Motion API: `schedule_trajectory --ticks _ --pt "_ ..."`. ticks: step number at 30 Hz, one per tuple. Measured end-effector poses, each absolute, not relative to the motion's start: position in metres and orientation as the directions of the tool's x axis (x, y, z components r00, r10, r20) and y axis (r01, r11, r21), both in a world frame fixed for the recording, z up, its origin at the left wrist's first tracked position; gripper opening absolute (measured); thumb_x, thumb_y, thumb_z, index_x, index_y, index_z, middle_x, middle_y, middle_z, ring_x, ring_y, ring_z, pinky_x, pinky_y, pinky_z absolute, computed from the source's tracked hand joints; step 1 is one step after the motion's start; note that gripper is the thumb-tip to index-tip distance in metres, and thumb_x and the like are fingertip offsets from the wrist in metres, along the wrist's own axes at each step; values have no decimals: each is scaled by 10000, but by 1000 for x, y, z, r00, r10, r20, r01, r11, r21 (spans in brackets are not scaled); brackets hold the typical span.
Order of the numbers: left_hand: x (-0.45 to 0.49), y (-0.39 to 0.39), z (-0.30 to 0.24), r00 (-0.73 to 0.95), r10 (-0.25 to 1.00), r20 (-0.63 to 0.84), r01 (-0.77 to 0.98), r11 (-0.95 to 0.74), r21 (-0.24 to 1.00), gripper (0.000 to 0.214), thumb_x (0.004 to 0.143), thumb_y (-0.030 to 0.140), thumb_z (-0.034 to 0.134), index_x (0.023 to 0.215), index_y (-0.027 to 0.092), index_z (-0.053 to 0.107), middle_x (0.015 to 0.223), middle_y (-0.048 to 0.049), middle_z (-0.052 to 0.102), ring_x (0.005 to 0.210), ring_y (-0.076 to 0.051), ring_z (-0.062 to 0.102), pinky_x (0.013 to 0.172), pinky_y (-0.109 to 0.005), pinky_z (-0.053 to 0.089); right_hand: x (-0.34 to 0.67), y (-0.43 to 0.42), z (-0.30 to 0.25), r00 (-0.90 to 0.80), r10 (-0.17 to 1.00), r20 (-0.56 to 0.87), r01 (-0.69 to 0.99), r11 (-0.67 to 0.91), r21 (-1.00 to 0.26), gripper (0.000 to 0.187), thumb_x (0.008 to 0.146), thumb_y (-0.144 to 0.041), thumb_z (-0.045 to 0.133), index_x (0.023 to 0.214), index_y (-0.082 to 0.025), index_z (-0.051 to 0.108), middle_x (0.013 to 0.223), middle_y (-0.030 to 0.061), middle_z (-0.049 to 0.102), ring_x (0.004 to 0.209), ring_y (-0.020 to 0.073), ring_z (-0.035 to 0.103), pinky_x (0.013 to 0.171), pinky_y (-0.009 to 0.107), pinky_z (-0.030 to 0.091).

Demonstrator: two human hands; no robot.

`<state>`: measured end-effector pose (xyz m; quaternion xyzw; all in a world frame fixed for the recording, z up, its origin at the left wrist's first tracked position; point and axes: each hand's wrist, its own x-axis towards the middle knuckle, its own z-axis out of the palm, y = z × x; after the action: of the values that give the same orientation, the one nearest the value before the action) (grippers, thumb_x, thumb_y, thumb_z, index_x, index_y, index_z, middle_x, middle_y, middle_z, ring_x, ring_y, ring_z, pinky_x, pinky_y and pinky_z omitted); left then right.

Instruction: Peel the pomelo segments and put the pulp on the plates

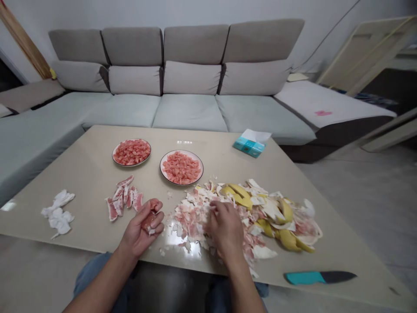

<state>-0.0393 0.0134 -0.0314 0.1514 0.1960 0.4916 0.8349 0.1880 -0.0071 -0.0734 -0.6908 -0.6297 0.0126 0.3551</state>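
My left hand (138, 232) is curled around a reddish pomelo segment (149, 221) with bits of white membrane on it, just above the table's front part. My right hand (229, 232) is over a heap of membrane scraps (192, 213), its fingers bent down and closed; whatever they hold is hidden. Yellow pomelo rind (239, 195) lies in the heap's right part. Several unpeeled pomelo segments (120, 201) lie to the left, beyond my left hand. Farther back are two plates of peeled red pulp, a left plate (114, 160) and a nearer right plate (163, 173).
A teal-handled knife (321, 277) lies at the table's front right, its dark blade pointing right. Crumpled tissues (59, 213) are at the left. A blue tissue pack (250, 145) stands near the back right. Behind the glossy table (218, 150) is a grey sofa (189, 111).
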Motion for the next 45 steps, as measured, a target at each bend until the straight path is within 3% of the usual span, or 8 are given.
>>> schedule_trajectory --ticks 7,12,17,22,25,29,37,45 --pt "-41 17 -34 395 891 -224 -776 454 437 56 862 195 594 879 141 595 798 22 475 486 -17 409 415 -131 360 151 12 -74 -250 914 319 833 370 -410 146 802 -174 615 903 -230 703 892 74 642 822 223 531 706 322 398" --pt "-42 18 -34 383 888 -256 -770 460 442 79 840 203 621 890 143 608 791 22 477 480 -16 412 403 -127 343 148 22 -80 -260 927 271 832 358 -424 95 742 -147 657 673 -210 674 809 76 640 771 220 524 668 316 370" --pt "-42 18 -35 396 877 -273 -751 480 453 108 817 211 649 888 134 624 782 21 489 488 -22 424 405 -136 338 153 17 -75 -195 948 253 752 310 -581 120 840 -186 573 770 -196 670 801 51 657 762 187 574 698 293 431" --pt "-36 16 -39 427 843 -328 -678 538 500 136 815 234 661 901 131 637 809 6 519 498 -31 452 410 -155 334 154 6 -56 13 1000 3 304 -1 -953 238 829 -390 612 776 -170 684 724 28 674 648 165 598 606 263 456" --pt "-32 14 -41 454 827 -332 -641 562 523 139 814 245 663 893 133 642 814 5 520 498 -35 461 414 -166 336 154 1 -53 31 995 -96 65 -98 -993 318 788 -470 643 773 -156 694 673 20 670 605 151 598 561 246 455" --pt "-29 12 -42 489 804 -338 -624 593 508 178 798 262 683 904 123 653 804 3 523 497 -32 455 414 -161 332 157 16 -51 35 998 -61 91 -64 -994 309 769 -456 659 801 -152 701 693 32 689 601 150 606 536 238 457" --pt "-33 18 -41 466 808 -360 -652 589 478 188 801 250 678 936 120 657 801 2 531 484 -32 457 407 -163 325 157 84 -24 170 967 191 262 143 -954 282 745 -274 667 1019 -210 697 1099 77 670 917 211 601 861 365 455" --pt "-33 16 -41 466 826 -317 -684 564 463 99 821 220 659 870 144 616 765 21 535 508 -36 485 441 -159 346 124 13 -14 -150 976 158 198 186 -962 186 840 -292 622 988 -223 711 1009 66 666 929 197 628 749 284 509"
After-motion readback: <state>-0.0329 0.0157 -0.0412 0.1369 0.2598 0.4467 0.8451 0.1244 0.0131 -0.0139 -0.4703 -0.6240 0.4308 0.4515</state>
